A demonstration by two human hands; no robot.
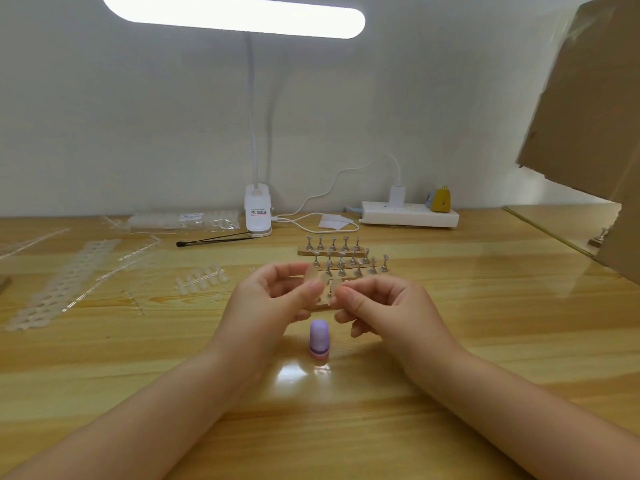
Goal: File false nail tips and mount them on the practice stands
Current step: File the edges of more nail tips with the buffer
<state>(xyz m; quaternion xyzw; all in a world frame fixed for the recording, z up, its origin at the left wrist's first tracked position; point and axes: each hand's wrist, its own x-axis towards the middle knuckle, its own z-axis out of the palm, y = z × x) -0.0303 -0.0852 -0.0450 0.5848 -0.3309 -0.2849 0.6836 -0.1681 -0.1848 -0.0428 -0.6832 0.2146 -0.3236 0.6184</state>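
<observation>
The left hand pinched a clear nail tip in its fingers, just above the stands; the right hand fingers curled beside it, holding unclear.

Nail-craft workstation at a plain white wall.
Wooden tabletop with clip-on desk lamp, power strip, practice stands, false nail tip sheets.

Only one view is given, taken from a wide-angle camera worn on the head. It is directed forward and down over a wooden table. Both forearms are seen entering from the near edge. The hands are framed close, at the centre. The far wall and a lamp are included above.
</observation>
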